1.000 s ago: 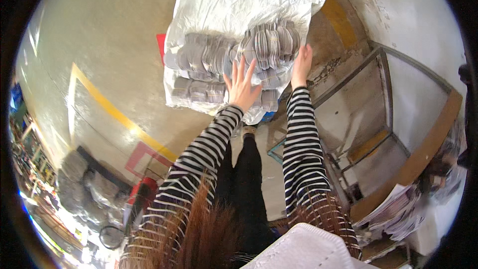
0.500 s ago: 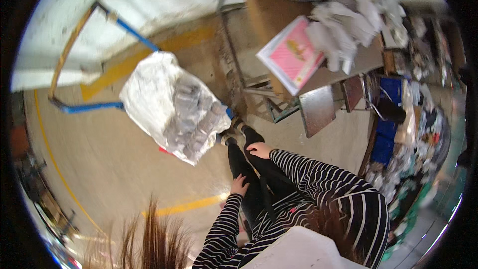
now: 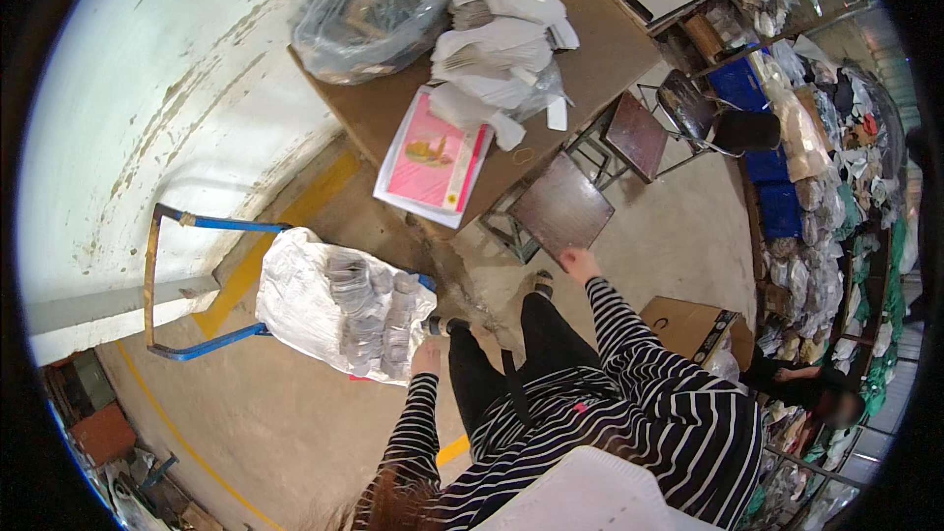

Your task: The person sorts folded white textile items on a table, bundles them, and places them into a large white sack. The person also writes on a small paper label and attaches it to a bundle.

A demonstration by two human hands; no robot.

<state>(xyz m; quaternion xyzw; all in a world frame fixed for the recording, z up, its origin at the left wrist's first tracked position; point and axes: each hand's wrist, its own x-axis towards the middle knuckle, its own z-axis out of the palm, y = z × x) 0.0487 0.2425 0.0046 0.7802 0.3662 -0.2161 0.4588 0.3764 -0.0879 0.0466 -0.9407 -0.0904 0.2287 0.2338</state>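
Note:
My right hand (image 3: pixel 580 264) reaches forward to a square-topped stool (image 3: pixel 562 205), its fingers closed at the near corner of the seat. My left hand (image 3: pixel 426 358) hangs beside the near edge of a low trolley, holding nothing, its fingers loosely extended. On that trolley a white sack (image 3: pixel 295 285) is spread, and grey stacked bundles (image 3: pixel 359 300), apparently gloves, lie on it in rows. The trolley's blue handle (image 3: pixel 211 339) rises at the left.
Ahead, a brown table (image 3: pixel 610 64) carries pale glove stacks (image 3: pixel 497 49), a pink-covered booklet (image 3: pixel 433 157) and a clear plastic bag (image 3: pixel 374 15). Another stool (image 3: pixel 637 133), a black chair (image 3: pixel 744 131), blue crates (image 3: pixel 780 208) and a cardboard box (image 3: pixel 688 326) stand right, near another person's arm (image 3: pixel 796 374).
Both hands have left my thighs: the right has reached forward to the stool, the left has moved outward beside the trolley. My view has turned, bringing more of the table into sight.

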